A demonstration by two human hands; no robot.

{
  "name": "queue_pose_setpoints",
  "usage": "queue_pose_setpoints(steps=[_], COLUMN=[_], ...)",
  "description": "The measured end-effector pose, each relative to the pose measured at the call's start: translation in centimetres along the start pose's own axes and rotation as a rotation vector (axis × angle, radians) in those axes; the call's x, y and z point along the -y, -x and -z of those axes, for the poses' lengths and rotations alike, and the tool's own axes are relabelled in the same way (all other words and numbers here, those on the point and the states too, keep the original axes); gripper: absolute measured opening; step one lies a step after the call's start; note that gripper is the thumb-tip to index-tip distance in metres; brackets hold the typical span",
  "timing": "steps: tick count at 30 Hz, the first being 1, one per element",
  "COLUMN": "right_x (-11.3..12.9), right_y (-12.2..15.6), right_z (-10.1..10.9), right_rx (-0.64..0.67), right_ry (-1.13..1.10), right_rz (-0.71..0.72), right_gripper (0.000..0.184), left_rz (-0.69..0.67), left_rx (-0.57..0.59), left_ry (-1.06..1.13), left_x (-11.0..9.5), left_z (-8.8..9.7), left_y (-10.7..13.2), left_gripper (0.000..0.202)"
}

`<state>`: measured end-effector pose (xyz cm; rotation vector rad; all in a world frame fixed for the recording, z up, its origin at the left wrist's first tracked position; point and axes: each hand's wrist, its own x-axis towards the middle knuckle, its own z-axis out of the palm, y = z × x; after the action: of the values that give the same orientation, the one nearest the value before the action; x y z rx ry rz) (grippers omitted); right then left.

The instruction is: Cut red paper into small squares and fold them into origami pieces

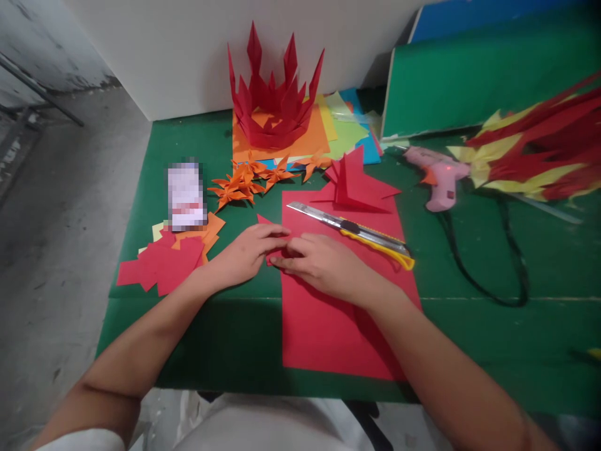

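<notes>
Both my hands press on a small red folded paper piece at the left edge of a large red paper sheet on the green table. My left hand lies on the piece with its fingers curled over it. My right hand pinches the same piece from the right, fingers together. Most of the small piece is hidden under my fingers. A yellow-handled utility knife with its blade out lies on the red sheet just beyond my right hand.
Red and orange paper squares lie at left beside a blurred phone. Orange folded flowers, a red folded shape, a red paper crown on coloured sheets stand behind. A pink glue gun with cord lies right.
</notes>
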<state>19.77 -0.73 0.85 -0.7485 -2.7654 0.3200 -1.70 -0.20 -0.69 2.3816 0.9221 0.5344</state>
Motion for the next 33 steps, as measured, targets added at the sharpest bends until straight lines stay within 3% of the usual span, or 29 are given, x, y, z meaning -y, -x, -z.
queue_pose_setpoints(steps=[11, 17, 25, 33], right_x=[0.1, 0.1, 0.0, -1.8], right_y=[-0.3, 0.0, 0.6, 2.1], right_z=[-0.2, 0.7, 2.1, 3.5], right_rx=[0.043, 0.049, 0.079, 0.107], right_ry=[0.034, -0.078, -0.214, -0.098], right_rz=[0.046, 0.026, -0.056, -0.152], right_gripper=[0.032, 0.032, 0.032, 0.028], left_rz=[0.023, 0.01, 0.029, 0.047], left_rx=[0.017, 0.006, -0.026, 0.0], left_ry=[0.015, -0.014, -0.02, -0.008], left_x=[-0.3, -0.3, -0.7, -1.1], left_z=[0.3, 0.2, 0.0, 0.2], left_y=[-0.1, 0.0, 0.1, 0.2], left_gripper=[0.041, 0.04, 0.03, 0.027])
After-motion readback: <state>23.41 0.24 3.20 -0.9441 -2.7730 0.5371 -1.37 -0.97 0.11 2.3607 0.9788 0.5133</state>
